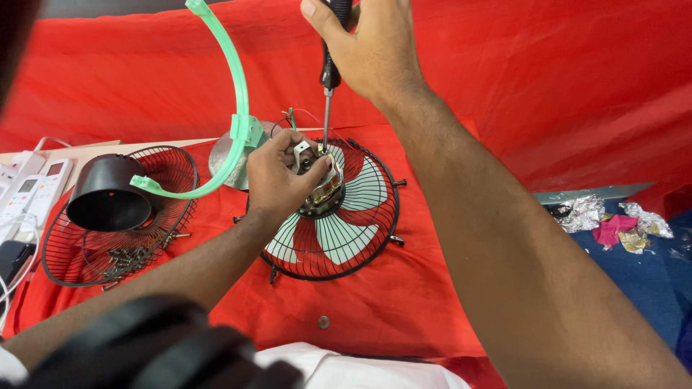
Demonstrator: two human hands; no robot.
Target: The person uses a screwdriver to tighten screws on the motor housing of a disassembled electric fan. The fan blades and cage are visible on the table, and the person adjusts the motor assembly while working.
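A small fan lies flat on the red cloth, its black wire guard point(375, 238) around pale green blades point(357, 191). The bare motor point(326, 189) sticks up from its middle. My left hand point(277, 176) grips the motor and steadies it. My right hand point(367, 47) holds a black-handled screwdriver point(329, 75) upright, its tip down on the top of the motor.
A second wire guard point(65, 270) lies at the left holding a black motor cover point(108, 194) and several loose screws point(126, 259). A green curved bracket point(234, 108) arches above it. Remote controls point(32, 191) sit far left. Crumpled foil wrappers point(613, 223) lie at right.
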